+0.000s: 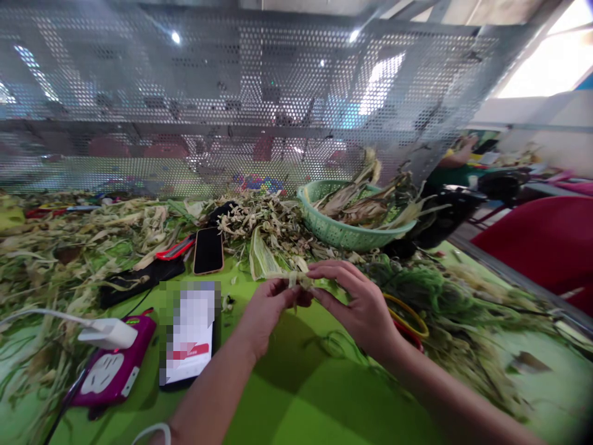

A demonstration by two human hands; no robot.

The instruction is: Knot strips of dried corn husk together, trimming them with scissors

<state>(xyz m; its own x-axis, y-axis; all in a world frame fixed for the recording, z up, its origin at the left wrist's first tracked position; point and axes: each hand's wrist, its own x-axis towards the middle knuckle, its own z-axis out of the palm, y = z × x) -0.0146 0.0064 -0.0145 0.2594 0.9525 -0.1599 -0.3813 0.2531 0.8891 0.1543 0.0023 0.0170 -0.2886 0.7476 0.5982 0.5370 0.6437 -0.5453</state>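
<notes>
A small piece of pale corn husk is held just above the green table. My left hand pinches it between thumb and fingers. At its right end, the thumb and fingertips of my right hand close on the same piece. Its exact shape is partly hidden by the fingers. Right behind my hands lies a wider, light-green husk leaf. Yellow and red bands show beside my right wrist, and thin green strands lie below it.
To the left are a lit phone, a purple power strip with a white plug, a dark phone and a red cutter. A green basket of dried husks stands behind, before a perforated metal screen.
</notes>
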